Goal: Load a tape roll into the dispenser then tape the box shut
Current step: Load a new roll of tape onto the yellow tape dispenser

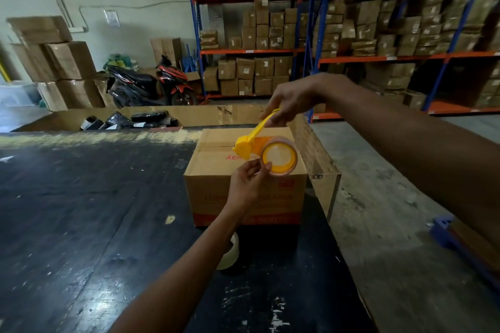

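Observation:
A yellow tape dispenser [247,146] hangs above the brown cardboard box [216,186], whose top flaps lie closed. My right hand [289,103] grips the dispenser's yellow handle from above. A tape roll [278,156] sits on the dispenser's hub, facing me. My left hand [249,184] pinches the roll's near left edge with thumb and fingers. A second, pale tape roll [230,251] lies on the black table in front of the box, partly hidden by my left forearm.
The black table [94,224] stretches left and toward me. A large open carton [189,115] with black packets stands behind it. Shelving with boxes fills the back right, a scooter [151,84] is parked at the back, and a blue pallet [446,230] lies on the floor at right.

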The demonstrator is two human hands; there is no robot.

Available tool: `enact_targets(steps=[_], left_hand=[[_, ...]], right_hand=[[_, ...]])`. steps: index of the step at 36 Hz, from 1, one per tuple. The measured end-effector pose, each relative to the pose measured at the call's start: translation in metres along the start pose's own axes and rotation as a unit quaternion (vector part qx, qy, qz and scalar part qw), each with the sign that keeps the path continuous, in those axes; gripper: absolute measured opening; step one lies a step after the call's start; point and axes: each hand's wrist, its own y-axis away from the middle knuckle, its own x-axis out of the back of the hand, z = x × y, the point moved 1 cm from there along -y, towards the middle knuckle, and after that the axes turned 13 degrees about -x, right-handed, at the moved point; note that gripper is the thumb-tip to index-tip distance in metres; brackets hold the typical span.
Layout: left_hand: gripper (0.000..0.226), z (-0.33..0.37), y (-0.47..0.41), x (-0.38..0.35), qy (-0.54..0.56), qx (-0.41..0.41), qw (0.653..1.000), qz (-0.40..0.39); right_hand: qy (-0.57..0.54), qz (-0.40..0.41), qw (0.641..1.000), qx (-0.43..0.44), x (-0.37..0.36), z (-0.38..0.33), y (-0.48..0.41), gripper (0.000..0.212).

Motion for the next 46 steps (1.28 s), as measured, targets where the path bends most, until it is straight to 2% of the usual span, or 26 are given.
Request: enact_targets(steps=[4,9,17,20,22,27,31,36,43,46], left_hand=[[0.047,0.013,-0.018,0.004,-0.018,-0.021,0.999,0.031],[0.044,0.020,-0.028,0.004,0.010,-0.022,0.998,0.060],[0.034,0.027,-0.025,0.005,0.041,-0.012,0.999,0.027],[0.046,0.025,-0.013,0.008,0.045,-0.001,0.999,-0.013],[0.055,0.016,0.000,0.009,0.045,0.022,0.998,-0.039],[0.039,-0.019,0.038,0.008,0.062,0.122,0.987,-0.085],[0.031,-0.072,0.063,0.004,-0.030,0.238,0.960,-0.147],[0.040,-0.123,0.084,-0.002,-0.159,0.323,0.922,-0.145],[0.055,-0.137,0.087,-0.008,-0.217,0.360,0.897,-0.137],[0.052,-0.133,0.084,-0.009,-0.232,0.358,0.894,-0.141]], right_hand=[[0.011,0.028,1.000,0.004,0.021,-0.011,0.003,0.037],[0.044,0.066,0.997,0.013,0.029,-0.020,0.003,0.042],[0.075,0.092,0.993,0.013,0.030,-0.020,0.001,0.043],[0.094,0.107,0.990,0.002,0.033,-0.016,0.000,0.044],[0.093,0.111,0.989,-0.006,0.036,-0.013,0.001,0.045],[0.072,0.114,0.991,0.000,0.044,-0.006,0.002,0.045],[0.056,0.102,0.993,0.005,0.044,-0.006,-0.001,0.044],[0.042,0.084,0.996,0.006,0.041,-0.005,-0.004,0.044],[0.029,0.074,0.997,0.011,0.038,-0.005,-0.007,0.044],[0.023,0.070,0.997,0.013,0.036,-0.005,-0.008,0.043]])
